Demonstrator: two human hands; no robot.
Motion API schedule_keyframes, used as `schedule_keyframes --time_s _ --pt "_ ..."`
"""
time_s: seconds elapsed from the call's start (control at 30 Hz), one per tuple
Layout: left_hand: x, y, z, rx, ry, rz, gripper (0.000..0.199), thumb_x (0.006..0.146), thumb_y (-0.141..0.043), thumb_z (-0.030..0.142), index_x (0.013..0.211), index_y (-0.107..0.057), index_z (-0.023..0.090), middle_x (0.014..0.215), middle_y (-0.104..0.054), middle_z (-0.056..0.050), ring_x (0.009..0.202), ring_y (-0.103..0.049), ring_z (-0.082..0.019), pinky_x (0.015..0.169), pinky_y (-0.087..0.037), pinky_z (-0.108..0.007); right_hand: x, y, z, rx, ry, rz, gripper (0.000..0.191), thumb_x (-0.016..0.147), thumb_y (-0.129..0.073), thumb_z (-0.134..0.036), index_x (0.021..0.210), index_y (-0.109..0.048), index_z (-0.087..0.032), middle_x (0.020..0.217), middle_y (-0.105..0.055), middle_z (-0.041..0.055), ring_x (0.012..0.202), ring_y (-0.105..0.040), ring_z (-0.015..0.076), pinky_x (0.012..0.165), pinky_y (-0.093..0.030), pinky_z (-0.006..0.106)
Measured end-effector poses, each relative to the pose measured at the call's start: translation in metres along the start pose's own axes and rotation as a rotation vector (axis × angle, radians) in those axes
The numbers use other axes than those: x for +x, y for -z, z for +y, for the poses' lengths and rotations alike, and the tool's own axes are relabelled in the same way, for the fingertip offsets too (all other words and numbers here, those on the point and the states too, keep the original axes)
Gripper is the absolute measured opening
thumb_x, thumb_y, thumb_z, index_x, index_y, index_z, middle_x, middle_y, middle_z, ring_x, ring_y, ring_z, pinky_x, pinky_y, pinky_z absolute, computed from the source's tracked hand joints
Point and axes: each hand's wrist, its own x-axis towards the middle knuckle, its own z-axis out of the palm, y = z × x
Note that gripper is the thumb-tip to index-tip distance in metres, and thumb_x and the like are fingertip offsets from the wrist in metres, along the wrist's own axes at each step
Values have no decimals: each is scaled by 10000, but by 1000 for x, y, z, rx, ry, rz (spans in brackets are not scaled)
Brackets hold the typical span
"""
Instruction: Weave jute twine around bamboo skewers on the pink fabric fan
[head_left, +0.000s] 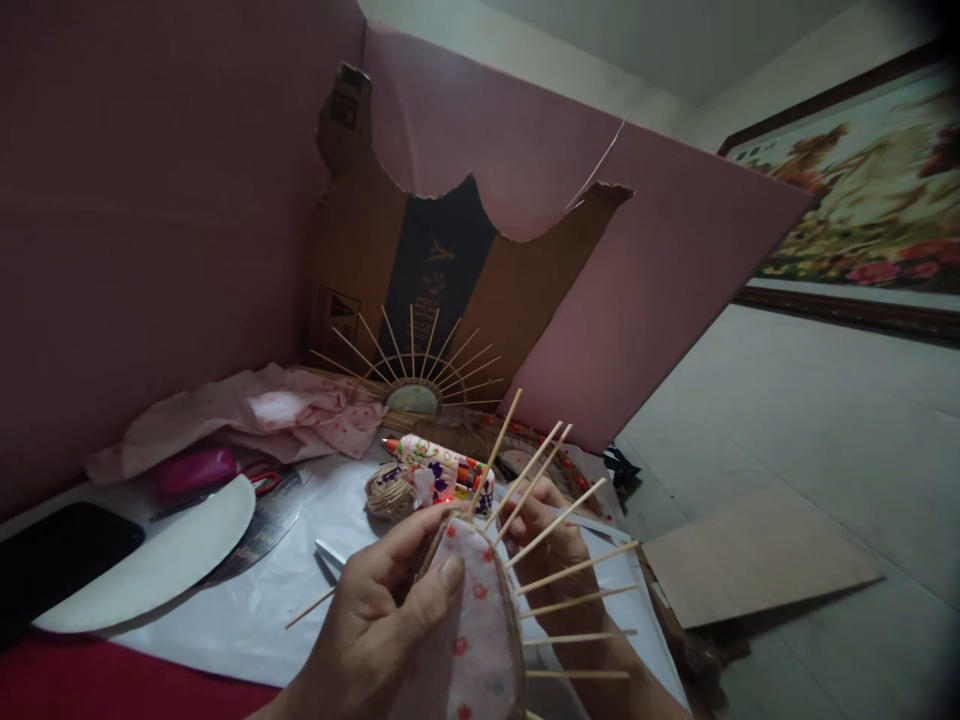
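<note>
My left hand [382, 600] grips a half-round piece covered in pale floral fabric [480, 620], its thumb pressed on the face. Twine-coloured cord runs along the curved edge, and several thin wooden sticks [577, 572] fan out from it. Behind the sticks is my right hand [551, 530], its fingers bent together close to the curved edge; what they pinch, if anything, is hidden. A ball of twine [391, 492] lies just beyond my left hand, beside a flower-patterned holder [450, 470] with an orange pen in it.
A similar stick fan [412, 398] leans against torn cardboard [360, 240] at the back. On the left are crumpled pink fabric [247, 410], a white half disc [165, 560], a dark phone [71, 550] and red-handled scissors [264, 478]. A metal blade [330, 556] lies near my left wrist.
</note>
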Motion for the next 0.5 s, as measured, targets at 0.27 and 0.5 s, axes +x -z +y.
schedule_keyframes --time_s 0.27,0.5 --pt "-3 -4 4 -51 43 -19 325 775 -696 324 1091 -709 251 991 -721 -57 838 -663 -187 758 -533 -247 6 1 -11 -185 217 -64 217 676 -793 -242 619 -595 -175 611 -624 -33 426 -523 65 378 -405 166" --pt "-2 0 -4 -11 -35 -54 297 776 -697 298 1068 -723 254 975 -728 -53 857 -665 -178 786 -528 -223 1 4 3 -59 31 -15 352 742 -736 -417 594 -533 -170 488 -572 -44 330 -448 55 297 -350 145"
